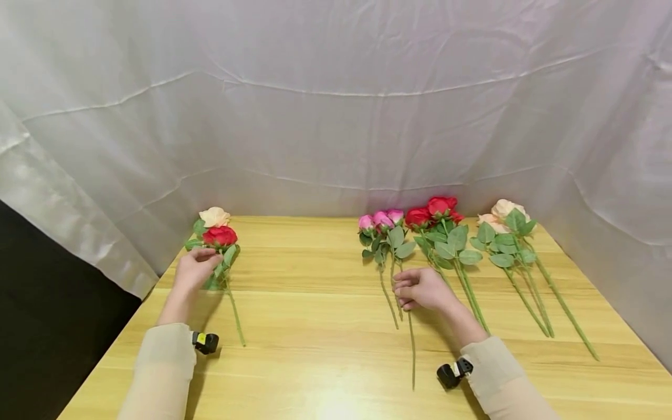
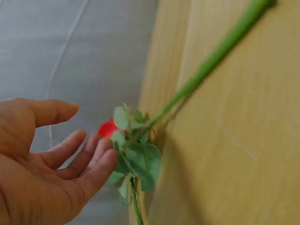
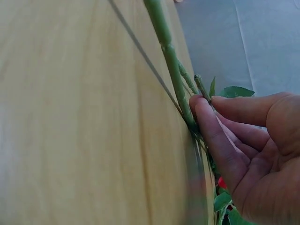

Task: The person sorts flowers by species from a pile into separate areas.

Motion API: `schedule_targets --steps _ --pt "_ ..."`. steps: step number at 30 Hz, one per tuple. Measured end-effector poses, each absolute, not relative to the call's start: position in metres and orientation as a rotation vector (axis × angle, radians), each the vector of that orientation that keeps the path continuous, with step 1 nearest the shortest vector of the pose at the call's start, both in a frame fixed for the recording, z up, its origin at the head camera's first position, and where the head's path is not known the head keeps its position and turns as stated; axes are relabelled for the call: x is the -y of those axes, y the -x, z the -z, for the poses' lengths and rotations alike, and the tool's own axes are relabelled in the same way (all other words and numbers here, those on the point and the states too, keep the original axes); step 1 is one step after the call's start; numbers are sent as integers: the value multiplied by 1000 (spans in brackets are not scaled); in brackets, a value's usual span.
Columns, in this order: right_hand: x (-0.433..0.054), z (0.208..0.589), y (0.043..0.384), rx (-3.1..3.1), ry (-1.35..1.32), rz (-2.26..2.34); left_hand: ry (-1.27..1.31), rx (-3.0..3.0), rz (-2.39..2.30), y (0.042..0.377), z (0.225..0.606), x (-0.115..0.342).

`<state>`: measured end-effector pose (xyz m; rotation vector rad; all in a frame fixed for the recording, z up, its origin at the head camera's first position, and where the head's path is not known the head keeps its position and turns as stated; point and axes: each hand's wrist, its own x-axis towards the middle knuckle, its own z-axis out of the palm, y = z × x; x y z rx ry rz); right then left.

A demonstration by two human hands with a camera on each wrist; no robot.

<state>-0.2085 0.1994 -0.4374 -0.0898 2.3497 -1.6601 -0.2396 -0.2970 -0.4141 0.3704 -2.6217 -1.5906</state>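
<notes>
At the table's left, my left hand [image 1: 195,269] is beside a red rose [image 1: 220,235], its fingertips at the leaves [image 2: 140,159]. Its thumb stands apart from the relaxed fingers, and nothing is gripped. A cream rose [image 1: 214,217] lies just behind the red one. Right of the middle, my right hand [image 1: 424,288] pinches a thin green stem [image 3: 201,86] between thumb and forefinger. That stem belongs to one of the pink roses [image 1: 382,220], lying side by side with their heads toward the curtain. Which pink head it carries is hard to tell.
Right of the pink roses lie several red roses [image 1: 442,206] with long stems. Farther right are cream roses [image 1: 507,209], their stems slanting toward the front. A pale curtain [image 1: 336,134] hangs behind the wooden table [image 1: 304,326].
</notes>
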Motion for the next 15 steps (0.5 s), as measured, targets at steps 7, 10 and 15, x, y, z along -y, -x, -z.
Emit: schedule_targets --steps 7,10,15 --pt "-198 434 208 -2339 81 1668 -396 2723 1595 241 425 307" --pt "-198 433 207 -2341 87 1664 -413 2742 1606 243 427 309" --pt "-198 435 207 -2334 85 1662 -434 2739 1666 246 430 313"
